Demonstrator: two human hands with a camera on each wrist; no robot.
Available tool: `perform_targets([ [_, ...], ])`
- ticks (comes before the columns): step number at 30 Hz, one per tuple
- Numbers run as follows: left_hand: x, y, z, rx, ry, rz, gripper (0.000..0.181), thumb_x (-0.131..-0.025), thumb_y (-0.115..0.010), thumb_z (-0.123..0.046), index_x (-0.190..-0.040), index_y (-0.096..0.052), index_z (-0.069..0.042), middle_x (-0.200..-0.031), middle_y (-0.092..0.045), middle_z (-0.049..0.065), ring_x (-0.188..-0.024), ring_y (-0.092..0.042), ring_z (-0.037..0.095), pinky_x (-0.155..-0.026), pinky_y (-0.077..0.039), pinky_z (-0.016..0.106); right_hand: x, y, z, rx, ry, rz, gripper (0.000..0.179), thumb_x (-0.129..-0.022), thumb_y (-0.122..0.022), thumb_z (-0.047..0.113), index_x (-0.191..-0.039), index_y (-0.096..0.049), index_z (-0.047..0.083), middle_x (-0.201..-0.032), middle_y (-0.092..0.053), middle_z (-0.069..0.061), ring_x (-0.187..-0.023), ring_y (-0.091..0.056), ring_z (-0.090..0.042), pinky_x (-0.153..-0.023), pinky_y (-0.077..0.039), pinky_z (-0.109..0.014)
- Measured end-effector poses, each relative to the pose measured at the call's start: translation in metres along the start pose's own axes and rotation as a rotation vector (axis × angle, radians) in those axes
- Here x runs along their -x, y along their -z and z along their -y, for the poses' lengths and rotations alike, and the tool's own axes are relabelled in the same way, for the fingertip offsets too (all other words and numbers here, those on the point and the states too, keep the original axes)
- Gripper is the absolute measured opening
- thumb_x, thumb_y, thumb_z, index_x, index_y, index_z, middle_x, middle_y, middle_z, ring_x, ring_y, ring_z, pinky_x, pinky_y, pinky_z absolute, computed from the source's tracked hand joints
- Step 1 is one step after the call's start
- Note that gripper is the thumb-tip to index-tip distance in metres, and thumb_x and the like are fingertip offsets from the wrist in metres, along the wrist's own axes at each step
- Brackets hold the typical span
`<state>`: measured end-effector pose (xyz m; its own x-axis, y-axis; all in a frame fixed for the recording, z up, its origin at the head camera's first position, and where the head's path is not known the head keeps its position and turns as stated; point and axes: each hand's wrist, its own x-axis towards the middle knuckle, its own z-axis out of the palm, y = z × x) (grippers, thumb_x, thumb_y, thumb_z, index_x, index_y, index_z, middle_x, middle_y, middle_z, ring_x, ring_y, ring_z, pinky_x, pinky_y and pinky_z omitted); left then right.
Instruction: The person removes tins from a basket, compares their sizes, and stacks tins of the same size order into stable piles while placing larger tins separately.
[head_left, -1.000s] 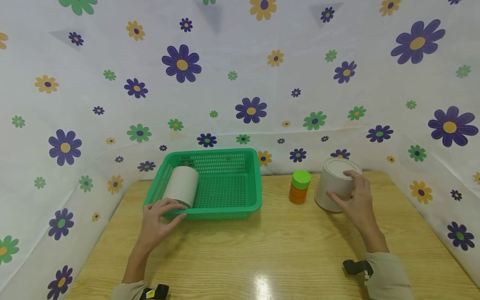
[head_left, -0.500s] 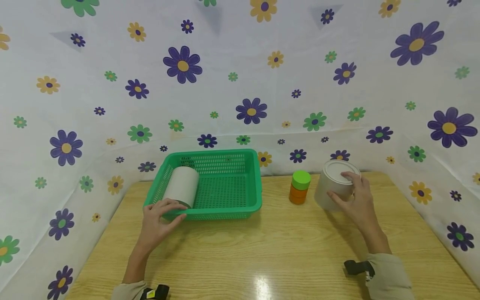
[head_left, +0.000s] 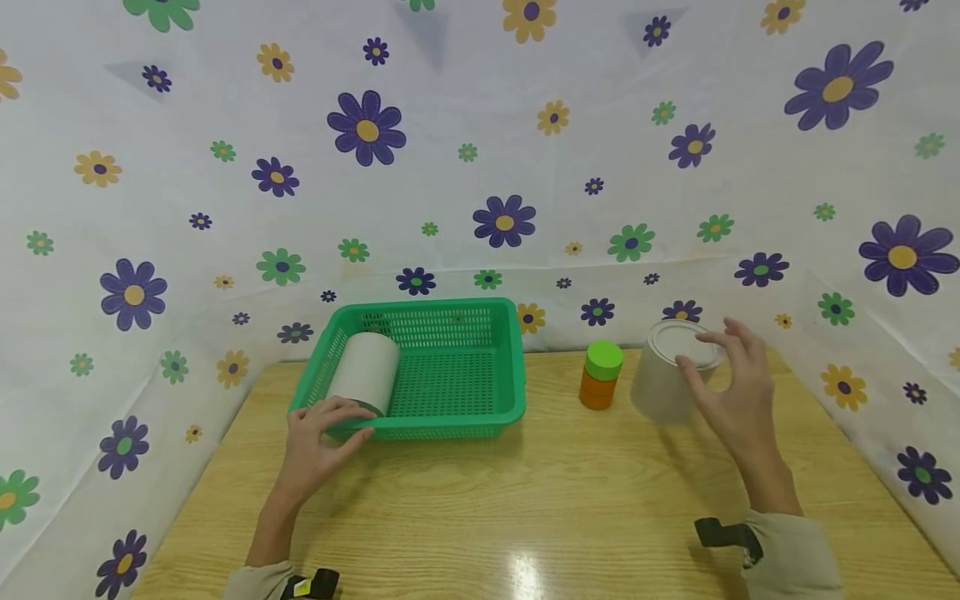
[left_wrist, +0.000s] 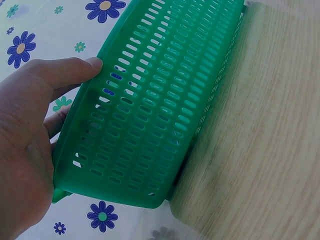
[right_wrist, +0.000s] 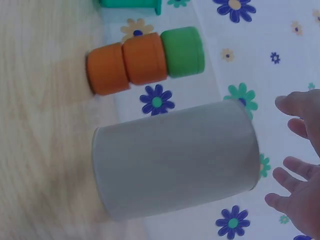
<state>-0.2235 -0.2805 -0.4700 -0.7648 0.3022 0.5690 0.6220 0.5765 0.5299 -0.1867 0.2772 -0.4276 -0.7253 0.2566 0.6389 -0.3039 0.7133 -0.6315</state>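
Observation:
My left hand point(head_left: 309, 450) holds the near left rim of a green plastic basket point(head_left: 450, 422), thumb outside and fingers over the edge; the left wrist view shows the same grip on the basket wall point(left_wrist: 145, 115). Inside the basket, a white can point(head_left: 365, 373) lies on its side along the left end. On the right of the table a second white can point(head_left: 663, 383) stands upright. My right hand point(head_left: 738, 396) hovers beside its top with fingers spread and holding nothing. In the right wrist view a gap shows between the fingers point(right_wrist: 287, 175) and the can point(right_wrist: 175, 160).
An orange jar with a green lid point(head_left: 598, 375) stands just left of the upright can. The wooden table point(head_left: 480, 508) backs onto a white flower-print cloth point(head_left: 450, 192), which also hangs along both sides.
My right hand has let go of the upright can and moved right, its fingers spreading. The can stays about where it was. My left hand and the basket have not moved.

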Motion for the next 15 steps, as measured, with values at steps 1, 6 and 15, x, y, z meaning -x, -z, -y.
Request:
perform_targets([
  [1,0.0,0.0,0.0,-0.001,-0.002,0.0,0.027,-0.08,-0.087,-0.009,-0.102,-0.079,-0.022,-0.106,-0.071,-0.005,-0.104,-0.059,0.017,-0.081,-0.018,0.044,-0.001,0.0,0.003,-0.006,0.015,-0.012,0.04,-0.083,-0.082,0.002,-0.118,-0.065,-0.005,-0.148,-0.047,-0.023,-0.139,-0.042,-0.044,-0.112,-0.032,-0.062],
  [6,0.0,0.0,0.001,-0.001,0.0,0.001,0.025,-0.079,-0.087,-0.009,-0.102,-0.079,-0.019,-0.107,-0.071,-0.005,-0.104,-0.06,0.017,-0.081,-0.018,0.043,-0.003,0.0,0.02,-0.024,0.073,-0.014,0.035,-0.083,-0.081,0.0,-0.116,-0.069,-0.003,-0.138,-0.057,-0.02,-0.132,-0.049,-0.041,-0.112,-0.034,-0.041],
  [15,0.001,-0.001,0.002,0.0,-0.005,-0.005,0.024,-0.079,-0.087,-0.008,-0.101,-0.08,-0.014,-0.106,-0.071,-0.004,-0.103,-0.06,0.018,-0.082,-0.019,0.044,0.001,-0.011,0.048,-0.175,0.156,0.09,0.042,-0.082,-0.078,-0.012,-0.122,-0.068,-0.002,-0.123,-0.068,-0.014,-0.119,-0.06,-0.009,-0.1,-0.042,-0.014],
])
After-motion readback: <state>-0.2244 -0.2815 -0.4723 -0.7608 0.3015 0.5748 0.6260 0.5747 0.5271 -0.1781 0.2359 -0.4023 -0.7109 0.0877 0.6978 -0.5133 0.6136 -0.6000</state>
